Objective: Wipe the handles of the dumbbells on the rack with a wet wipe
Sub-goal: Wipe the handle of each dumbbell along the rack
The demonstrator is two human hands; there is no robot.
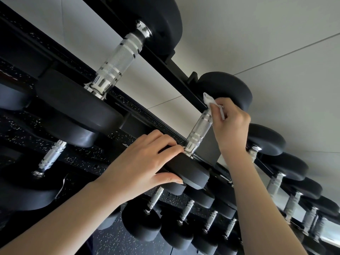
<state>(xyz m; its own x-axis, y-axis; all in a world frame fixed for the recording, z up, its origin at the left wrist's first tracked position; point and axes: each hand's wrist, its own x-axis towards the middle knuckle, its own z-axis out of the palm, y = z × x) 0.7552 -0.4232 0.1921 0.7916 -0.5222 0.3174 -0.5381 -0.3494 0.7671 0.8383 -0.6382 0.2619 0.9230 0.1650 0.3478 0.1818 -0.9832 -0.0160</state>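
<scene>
head view, tilted, looks along a black dumbbell rack (176, 70) set against a pale wall (276, 34). the dumbbell being cleaned (185, 168) lies across the upper tier of the rack, near the middle of the picture, its knurled chrome handle (199, 128) running between two black rubber heads. the right hand (230, 124) is up at the far end of that handle, just beside the far head (226, 87), with its fingers (217, 109) clenched on a white wet wipe (209, 100) and pressing it against the metal; a crumpled corner of the wipe sticks up above the fingers, and a fold hangs out by the knuckles. the left hand (141, 161) grips the near head of the same dumbbell, thumb underneath the rubber edge and the other fingers curled over the top, their tips touching the chrome collar where the handle meets the head. both forearms are bare.

to the left on the same tier sits a bigger dumbbell (117, 59), well apart from the hands, its handle bare and shiny. to the right, more dumbbells (266, 138) run off along the rack toward the lower right corner, each smaller in view. a lower tier (152, 197) under the left forearm holds another row, handles pointing up toward the camera. beneath it shows dark speckled floor (110, 242).
</scene>
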